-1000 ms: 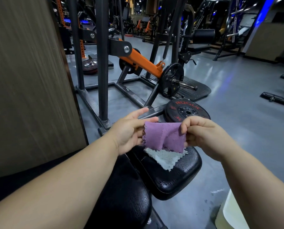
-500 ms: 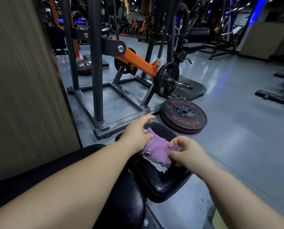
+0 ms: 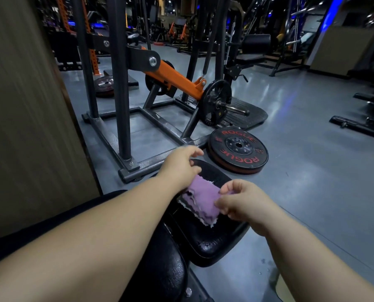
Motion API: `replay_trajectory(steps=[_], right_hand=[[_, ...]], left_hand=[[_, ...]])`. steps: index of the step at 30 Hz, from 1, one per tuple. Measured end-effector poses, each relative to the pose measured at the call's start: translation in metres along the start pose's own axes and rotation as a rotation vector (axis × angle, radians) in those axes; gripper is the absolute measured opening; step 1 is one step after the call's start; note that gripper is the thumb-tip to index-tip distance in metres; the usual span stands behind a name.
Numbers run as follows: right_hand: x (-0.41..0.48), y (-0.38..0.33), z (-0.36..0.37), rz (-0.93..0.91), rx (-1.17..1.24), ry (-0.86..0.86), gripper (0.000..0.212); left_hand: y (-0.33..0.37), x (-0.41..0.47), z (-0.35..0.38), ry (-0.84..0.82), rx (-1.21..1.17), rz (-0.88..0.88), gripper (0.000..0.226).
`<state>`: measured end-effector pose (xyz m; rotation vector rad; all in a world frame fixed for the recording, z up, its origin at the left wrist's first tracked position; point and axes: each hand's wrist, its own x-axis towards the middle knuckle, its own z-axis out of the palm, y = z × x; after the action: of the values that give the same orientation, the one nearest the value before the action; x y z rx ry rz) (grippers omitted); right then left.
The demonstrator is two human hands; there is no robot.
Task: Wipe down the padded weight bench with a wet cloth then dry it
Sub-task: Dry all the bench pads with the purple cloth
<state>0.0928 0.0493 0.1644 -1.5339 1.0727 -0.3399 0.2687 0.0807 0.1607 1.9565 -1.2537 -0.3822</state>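
Note:
A folded purple cloth (image 3: 203, 198) with a white underside lies on the black padded seat of the weight bench (image 3: 214, 243). My right hand (image 3: 242, 203) pinches the cloth's right edge between thumb and fingers. My left hand (image 3: 181, 168) hovers over the cloth's far left corner with its fingers loosely spread, and I see nothing gripped in it. The bench's second black pad (image 3: 160, 271) runs toward me between my forearms.
A black Rogue weight plate (image 3: 238, 149) lies on the grey floor just beyond the seat. A steel machine frame (image 3: 125, 131) with an orange arm (image 3: 177, 80) stands ahead. A wooden panel (image 3: 29, 127) fills the left. A pale object (image 3: 285, 288) sits bottom right.
The cloth was held up stretched between both hands, then lowered onto the seat pad. My left hand has since loosened off it while the right hand still pinches the edge.

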Motion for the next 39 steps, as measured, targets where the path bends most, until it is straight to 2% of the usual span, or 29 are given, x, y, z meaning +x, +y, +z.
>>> replay_trajectory(steps=[2, 3, 5, 7, 10, 13, 15, 17, 19, 20, 23, 25, 28, 30, 34, 39], right_hand=[[0.002, 0.006, 0.002, -0.012, -0.485, 0.149, 0.023], [0.000, 0.007, 0.002, -0.030, -0.644, 0.212, 0.031], [-0.002, 0.005, 0.003, -0.088, -0.741, 0.264, 0.060], [0.000, 0.002, 0.005, -0.059, -0.685, 0.249, 0.076], [0.012, -0.001, 0.010, 0.055, -0.715, 0.222, 0.051], [0.015, -0.007, 0.009, 0.063, -0.752, 0.212, 0.029], [0.014, -0.006, 0.008, 0.032, -0.684, 0.210, 0.034], [0.008, -0.001, 0.005, -0.043, -0.464, 0.221, 0.030], [-0.005, 0.004, 0.000, -0.102, -0.070, 0.229, 0.023], [-0.013, 0.006, -0.005, -0.117, 0.096, 0.237, 0.026], [-0.043, 0.011, -0.026, -0.138, 0.385, 0.199, 0.036], [-0.068, 0.012, -0.041, -0.136, 0.423, 0.168, 0.032], [-0.103, 0.019, -0.064, -0.133, 0.344, 0.213, 0.011], [-0.123, 0.029, -0.081, -0.135, 0.304, 0.251, 0.013], [-0.146, 0.060, -0.116, -0.066, 0.239, 0.308, 0.009], [-0.133, 0.107, -0.158, 0.070, 0.150, 0.333, 0.011]], left_hand=[[-0.005, -0.005, 0.004, -0.085, 0.282, 0.023, 0.044], [-0.008, -0.007, 0.008, -0.104, 0.402, 0.002, 0.047], [-0.010, -0.011, 0.013, -0.101, 0.492, -0.060, 0.051], [-0.008, -0.012, 0.016, -0.145, 0.369, -0.124, 0.059], [0.003, -0.011, 0.013, -0.281, 0.414, -0.176, 0.069], [0.013, -0.011, 0.005, -0.371, 0.455, -0.221, 0.051], [0.014, -0.015, 0.002, -0.384, 0.343, -0.231, 0.032], [0.014, -0.022, -0.003, -0.350, 0.181, -0.189, 0.024], [0.020, -0.032, -0.009, -0.295, -0.028, -0.135, 0.022], [0.026, -0.038, -0.012, -0.280, -0.106, -0.118, 0.021], [0.045, -0.057, -0.014, -0.250, -0.163, -0.045, 0.032], [0.058, -0.074, -0.009, -0.260, -0.188, -0.015, 0.032], [0.078, -0.105, 0.010, -0.305, -0.249, -0.027, 0.026], [0.092, -0.126, 0.026, -0.356, -0.294, -0.038, 0.032], [0.112, -0.153, 0.070, -0.483, -0.357, -0.087, 0.020], [0.118, -0.155, 0.144, -0.523, -0.349, -0.202, 0.014]])
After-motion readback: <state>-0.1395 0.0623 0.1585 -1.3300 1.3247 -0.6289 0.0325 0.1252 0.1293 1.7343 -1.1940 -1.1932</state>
